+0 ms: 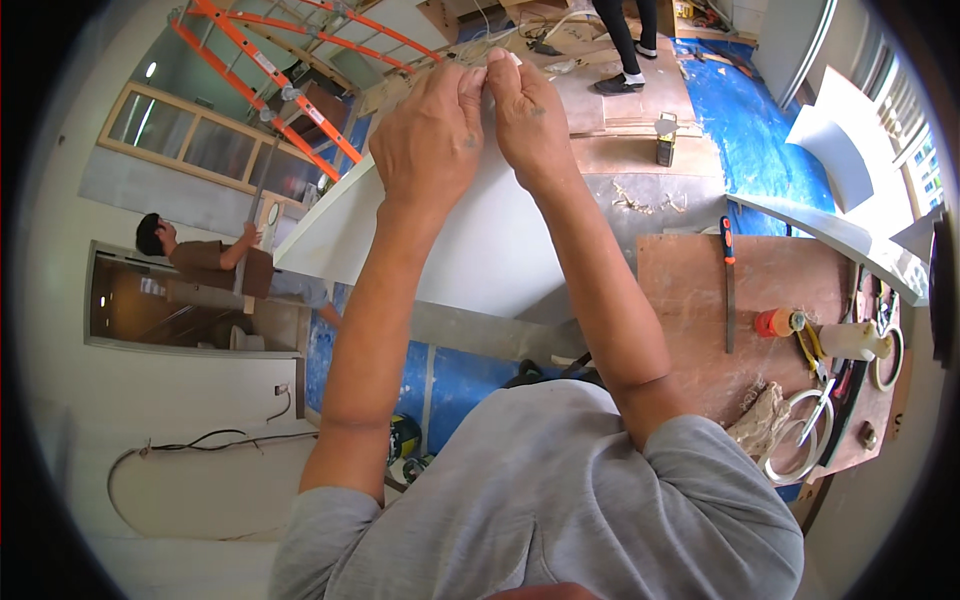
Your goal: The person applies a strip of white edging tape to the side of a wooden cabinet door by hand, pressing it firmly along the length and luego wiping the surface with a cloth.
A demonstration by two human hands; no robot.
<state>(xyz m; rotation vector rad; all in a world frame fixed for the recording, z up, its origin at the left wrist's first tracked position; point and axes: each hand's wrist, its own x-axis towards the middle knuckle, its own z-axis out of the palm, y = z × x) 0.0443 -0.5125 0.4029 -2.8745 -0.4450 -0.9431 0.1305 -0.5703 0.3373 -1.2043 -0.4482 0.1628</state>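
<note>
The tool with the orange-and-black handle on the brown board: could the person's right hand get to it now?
Probably yes: the tool lies uncovered on the brown board, off to the right of the right hand, though that hand would have to leave its place close beside the left hand.

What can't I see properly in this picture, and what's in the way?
Head view: whether the left hand and right hand hold anything; they hide it.
Head view: upper body of the person in black trousers, cut off by top edge.
Head view: part of the white panel, behind the left forearm.
</note>
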